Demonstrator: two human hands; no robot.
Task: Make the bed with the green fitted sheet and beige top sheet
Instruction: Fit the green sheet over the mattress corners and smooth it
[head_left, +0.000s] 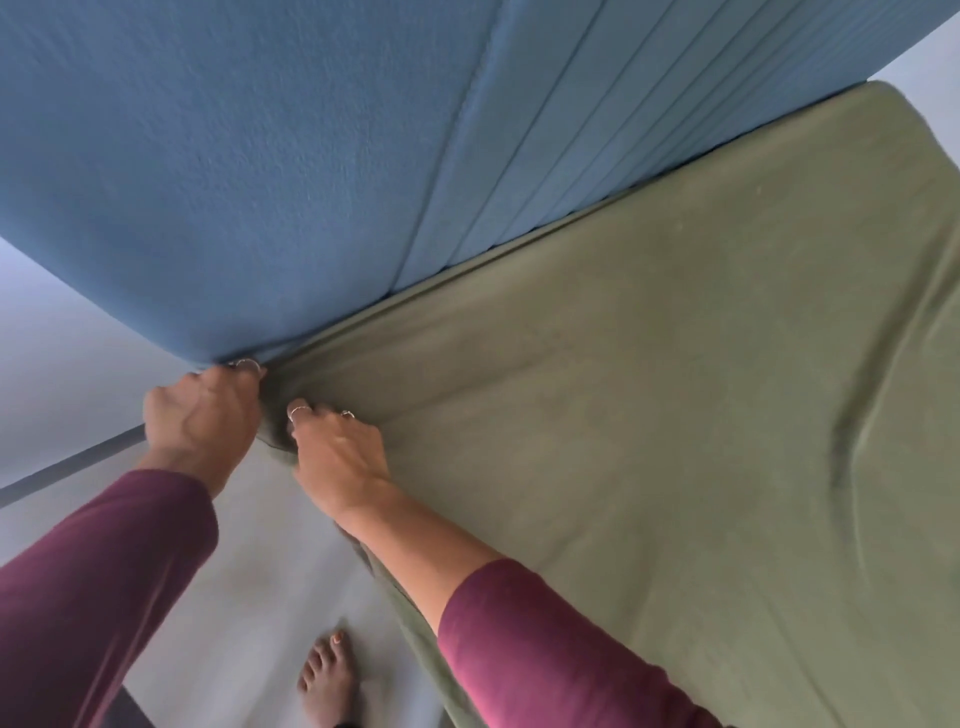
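A person's left hand (200, 415) and right hand (335, 449), fingers curled into bunched cloth, grip the green sheet (649, 415) at the bed's corner beside the blue headboard (260, 182); the sheet lies spread across the mattress, one bare foot (327, 680) on the floor.

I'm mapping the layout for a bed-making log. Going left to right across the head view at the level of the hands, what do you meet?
Pale floor → left hand, gripping the bunched corner of the green fitted sheet → right hand, pressing on that corner → the smooth spread of the green fitted sheet.
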